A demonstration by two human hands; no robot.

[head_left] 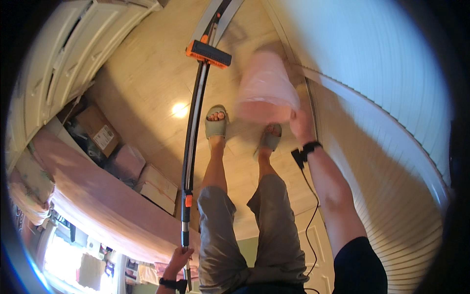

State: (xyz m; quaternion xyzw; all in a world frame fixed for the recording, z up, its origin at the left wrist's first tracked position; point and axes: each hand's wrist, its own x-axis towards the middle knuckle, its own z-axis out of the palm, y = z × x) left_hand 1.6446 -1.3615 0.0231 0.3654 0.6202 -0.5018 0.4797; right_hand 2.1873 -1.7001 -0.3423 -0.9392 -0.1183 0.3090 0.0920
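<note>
My left hand (179, 262) is closed round the lower part of a long black and silver pole. That pole belongs to a mop (193, 122) that slants up across the floor, with an orange and black block near its far part. On the right, my right hand (301, 125) grips the rim of a pink waste bin (267, 88), which looks lined with thin plastic. The bin is tilted above the floor just beyond my right foot and is blurred by motion. What is inside it cannot be made out.
White drawers (54, 63) stand at the far left. Cardboard boxes (98, 130) sit beside a bed with a pink cover (112, 206). A pale ribbed panel (391, 98) runs along my right. A black cable (313, 210) hangs by my right arm.
</note>
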